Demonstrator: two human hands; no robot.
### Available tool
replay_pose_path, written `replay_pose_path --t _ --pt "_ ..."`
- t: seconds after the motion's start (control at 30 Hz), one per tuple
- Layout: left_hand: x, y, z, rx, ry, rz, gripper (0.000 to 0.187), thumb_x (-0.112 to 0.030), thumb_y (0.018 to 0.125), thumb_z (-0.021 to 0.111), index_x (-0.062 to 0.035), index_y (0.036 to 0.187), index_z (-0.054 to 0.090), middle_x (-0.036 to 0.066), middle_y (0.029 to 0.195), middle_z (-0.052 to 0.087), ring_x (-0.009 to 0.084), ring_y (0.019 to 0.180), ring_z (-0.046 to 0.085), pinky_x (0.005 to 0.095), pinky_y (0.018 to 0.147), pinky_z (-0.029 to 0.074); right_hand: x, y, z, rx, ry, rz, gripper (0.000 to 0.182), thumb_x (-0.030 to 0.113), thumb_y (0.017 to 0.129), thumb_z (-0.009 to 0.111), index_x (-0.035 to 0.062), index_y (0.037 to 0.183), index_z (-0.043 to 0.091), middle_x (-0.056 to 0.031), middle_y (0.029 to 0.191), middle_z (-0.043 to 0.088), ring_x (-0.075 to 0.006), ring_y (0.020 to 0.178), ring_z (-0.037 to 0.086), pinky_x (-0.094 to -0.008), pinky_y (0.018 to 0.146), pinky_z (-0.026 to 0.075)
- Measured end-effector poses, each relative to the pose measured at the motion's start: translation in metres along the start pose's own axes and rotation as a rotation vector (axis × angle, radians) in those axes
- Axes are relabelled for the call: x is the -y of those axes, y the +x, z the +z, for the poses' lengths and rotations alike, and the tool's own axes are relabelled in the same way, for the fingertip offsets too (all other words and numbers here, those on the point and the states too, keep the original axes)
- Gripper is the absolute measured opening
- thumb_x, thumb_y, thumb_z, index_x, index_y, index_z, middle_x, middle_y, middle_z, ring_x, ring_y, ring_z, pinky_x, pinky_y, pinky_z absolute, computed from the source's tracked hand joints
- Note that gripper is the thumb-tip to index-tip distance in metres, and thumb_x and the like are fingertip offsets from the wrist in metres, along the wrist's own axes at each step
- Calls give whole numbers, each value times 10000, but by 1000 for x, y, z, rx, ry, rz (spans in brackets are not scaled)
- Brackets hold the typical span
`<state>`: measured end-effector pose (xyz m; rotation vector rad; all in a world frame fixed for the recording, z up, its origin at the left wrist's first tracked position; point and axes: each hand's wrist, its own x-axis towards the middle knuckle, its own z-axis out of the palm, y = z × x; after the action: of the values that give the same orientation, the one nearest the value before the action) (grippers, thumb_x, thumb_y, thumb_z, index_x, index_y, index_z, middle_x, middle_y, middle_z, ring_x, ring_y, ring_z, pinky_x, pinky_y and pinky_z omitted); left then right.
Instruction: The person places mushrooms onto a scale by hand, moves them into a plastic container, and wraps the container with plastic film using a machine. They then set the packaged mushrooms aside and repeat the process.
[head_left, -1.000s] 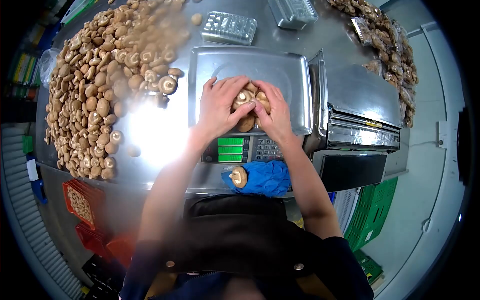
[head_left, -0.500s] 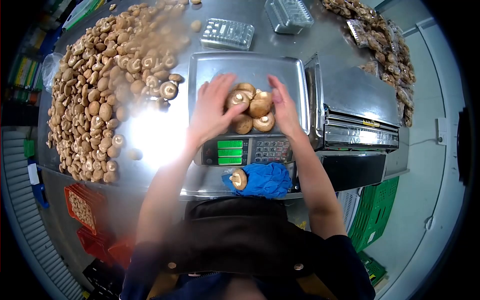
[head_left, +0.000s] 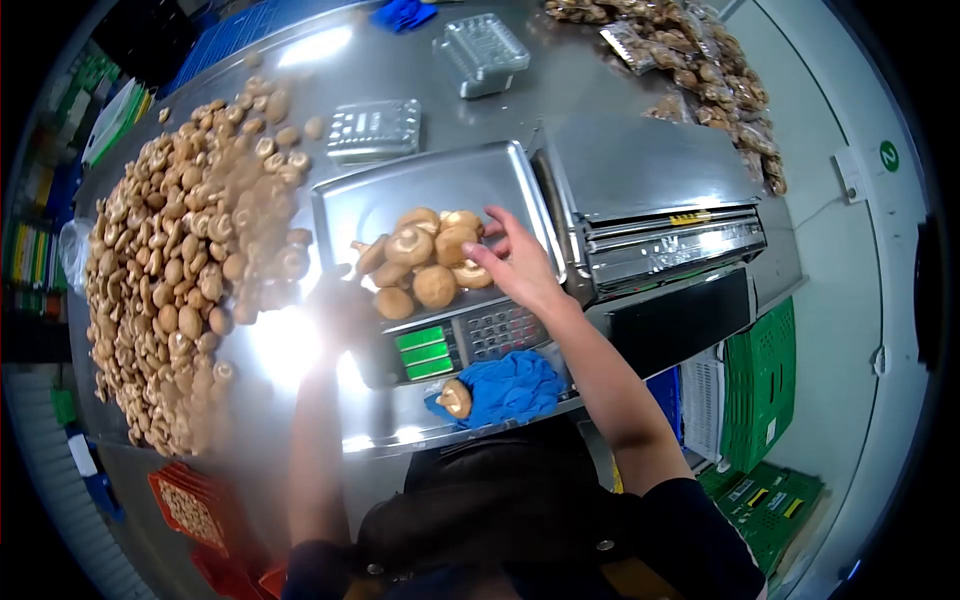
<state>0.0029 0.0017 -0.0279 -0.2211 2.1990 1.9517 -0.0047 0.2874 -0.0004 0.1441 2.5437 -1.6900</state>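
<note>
Several brown shiitake mushrooms [head_left: 434, 286] lie heaped on the metal pan of a weighing scale [head_left: 350, 195], whose green display [head_left: 424, 351] is lit. At the heap's right side is my right hand [head_left: 522, 268], fingers apart and curved, the tips at or very near the outer mushrooms. My left hand [head_left: 345, 308] hangs by the pan's lower left corner, so smeared by blur and glare that its fingers do not show. A blue cloth [head_left: 515, 390] is bunched below the keypad, with one mushroom [head_left: 453, 399] at its left end.
A large pile of loose mushrooms [head_left: 160, 270] covers the table's left side. Clear plastic trays [head_left: 375, 130] stand behind the scale, with another stack [head_left: 482, 55] farther back. On the right are a metal wrapping machine [head_left: 660, 180] and bagged mushrooms [head_left: 715, 80].
My view has turned, so the scale sits farther left and tilted. More mushrooms lie on the pan. My left hand has left the heap, moving down and left; my right stays beside it.
</note>
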Motion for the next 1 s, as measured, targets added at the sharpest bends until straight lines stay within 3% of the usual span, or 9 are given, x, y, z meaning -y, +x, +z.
replay_pose_path --t 0.03,0.23,0.3,0.47,0.6,0.73,0.83,0.93,1.0 --pt "-20 -3 12 -55 148 82 587 126 685 565 63 1263 486 48 855 556 145 712 617 259 589 521 21 -7 -24 9 36 -23 728 341 828 732 -23 1364 401 -161 1119 596 -203 856 635 -323 768 520" --pt "-115 -12 124 22 -10 145 579 90 695 582 85 1263 471 60 856 549 146 681 612 251 541 512 7 2 -146 -53 19 -161 712 336 833 728 -26 1355 405 -180 1126 606 -237 855 647 -358 779 525" --pt "-120 4 182 100 -29 174 592 78 702 598 88 1276 455 69 858 552 156 679 614 251 533 510 -3 6 -205 -86 -7 -99 668 272 860 709 -23 1372 397 -151 1152 599 -160 855 636 -306 772 523" --pt "-129 55 338 111 189 278 596 67 713 627 76 1284 457 98 878 586 147 696 610 257 526 500 -55 34 -344 -203 -133 -103 652 307 875 683 -4 1380 413 -136 1143 622 -144 864 632 -290 786 526" --pt "-128 76 413 102 318 272 599 47 704 694 76 1268 494 85 853 621 123 680 595 250 553 497 -91 49 -405 -193 -159 -134 621 323 884 676 6 1363 440 -134 1118 641 -130 847 627 -286 786 521" --pt "-121 70 427 140 429 211 563 65 701 702 76 1236 527 90 899 619 117 731 589 255 623 517 -111 44 -421 -132 -190 -64 541 276 908 650 26 1349 458 -123 1119 636 -114 805 593 -256 770 504" --pt "-115 40 402 135 281 444 558 53 719 710 8 1251 548 105 1020 609 141 843 594 287 689 533 -128 32 -451 -62 -71 -98 548 262 905 655 -6 1338 451 -137 1152 643 -167 899 641 -300 798 523" --pt "-142 7 352 237 1040 713 582 5 685 746 -104 1234 585 94 1162 573 256 1011 553 363 835 516 -110 -15 -499 49 -519 -281 470 129 855 649 108 1307 519 -82 1304 562 -211 976 652 -303 797 531" --pt "-159 -8 346 382 1257 753 581 -41 666 746 -137 1219 597 79 1201 564 289 1054 525 402 900 472 -124 -24 -524 218 -859 -467 508 99 820 655 144 1307 520 -62 1349 526 -231 994 654 -313 807 536"
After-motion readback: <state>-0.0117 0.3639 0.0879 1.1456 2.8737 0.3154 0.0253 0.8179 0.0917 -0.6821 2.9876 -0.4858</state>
